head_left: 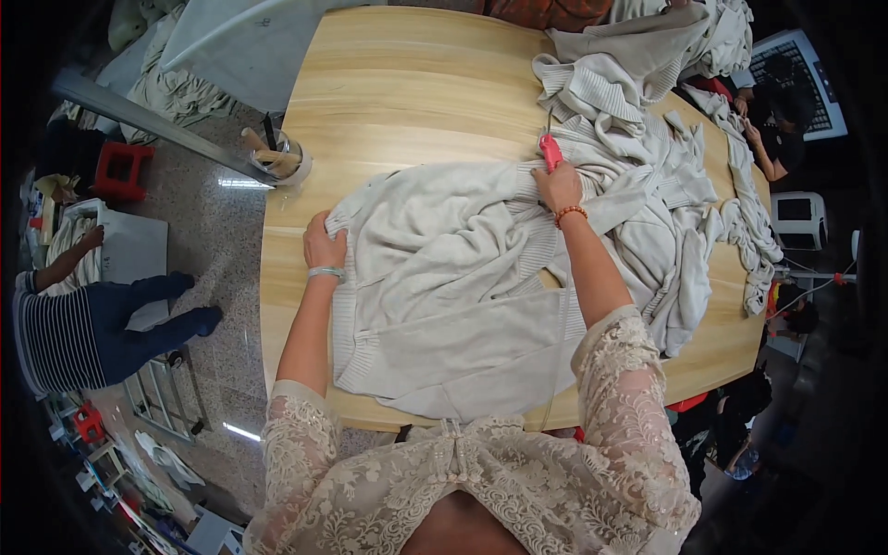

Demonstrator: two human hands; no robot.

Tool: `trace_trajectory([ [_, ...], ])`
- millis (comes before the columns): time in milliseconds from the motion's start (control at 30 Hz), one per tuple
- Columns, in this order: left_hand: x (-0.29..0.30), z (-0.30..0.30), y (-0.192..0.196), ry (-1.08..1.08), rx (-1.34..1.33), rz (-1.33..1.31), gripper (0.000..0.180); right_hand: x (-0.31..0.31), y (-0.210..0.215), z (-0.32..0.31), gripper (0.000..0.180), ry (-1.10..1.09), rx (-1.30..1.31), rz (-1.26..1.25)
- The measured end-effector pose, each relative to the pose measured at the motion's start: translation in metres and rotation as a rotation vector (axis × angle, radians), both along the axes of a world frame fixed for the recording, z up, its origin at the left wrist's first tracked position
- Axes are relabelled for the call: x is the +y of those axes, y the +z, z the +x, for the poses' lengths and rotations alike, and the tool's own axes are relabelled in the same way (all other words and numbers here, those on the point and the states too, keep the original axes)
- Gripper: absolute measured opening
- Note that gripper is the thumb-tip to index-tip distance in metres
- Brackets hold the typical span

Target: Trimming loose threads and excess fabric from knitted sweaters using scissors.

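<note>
A cream knitted sweater (pixel 435 217) with ribbed edges lies spread and rumpled on the wooden table (pixel 407 83) before me. My left hand (pixel 326 242) has its fingers closed on the sweater's far left edge, by a ribbed part. In my right hand (pixel 560 189) is a red-handled tool (pixel 551 151) with a thin dark tip pointing away from me; its exact kind cannot be made out. That hand rests over the sweater's far right part, beside a heap of similar cream knitwear (pixel 647 213).
A clear cup (pixel 294 166) with wooden-handled tools stands at the table's left edge. Knitwear hangs over the right edge. Across the floor at left are a person in a striped top (pixel 69 338) and a red stool (pixel 120 171). Another person (pixel 782 139) sits at far right.
</note>
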State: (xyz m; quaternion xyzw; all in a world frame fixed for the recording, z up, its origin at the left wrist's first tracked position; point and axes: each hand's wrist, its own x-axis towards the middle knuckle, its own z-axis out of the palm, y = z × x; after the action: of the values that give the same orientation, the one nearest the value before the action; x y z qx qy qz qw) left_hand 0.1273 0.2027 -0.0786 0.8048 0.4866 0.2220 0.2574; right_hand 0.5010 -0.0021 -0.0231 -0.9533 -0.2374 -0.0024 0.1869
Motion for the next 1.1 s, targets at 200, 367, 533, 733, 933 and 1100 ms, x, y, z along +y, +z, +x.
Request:
trace_trajectory([
  [200,0.009,-0.016,0.012,0.043,-0.279,-0.120,0.016,-0.029,0.032,0.012,0.017,0.170,0.303,0.236],
  [367,-0.028,-0.062,0.077,-0.183,-0.310,0.007,0.017,-0.115,0.108,-0.005,0.008,0.254,0.329,0.310],
  [533,-0.095,-0.113,0.078,-0.564,-0.036,0.157,0.029,-0.235,0.074,-0.027,0.015,0.167,0.420,-0.095],
  [733,-0.142,-0.128,0.066,-0.641,0.239,0.161,0.044,-0.255,0.063,-0.073,0.021,0.162,0.256,-0.039],
  [933,-0.136,-0.118,0.058,-0.694,0.208,0.219,0.042,-0.238,0.056,-0.112,0.051,0.173,0.146,-0.166],
  [1100,-0.132,-0.117,0.058,-0.731,0.196,0.282,0.039,-0.201,0.056,-0.126,0.062,-0.001,0.299,-0.258],
])
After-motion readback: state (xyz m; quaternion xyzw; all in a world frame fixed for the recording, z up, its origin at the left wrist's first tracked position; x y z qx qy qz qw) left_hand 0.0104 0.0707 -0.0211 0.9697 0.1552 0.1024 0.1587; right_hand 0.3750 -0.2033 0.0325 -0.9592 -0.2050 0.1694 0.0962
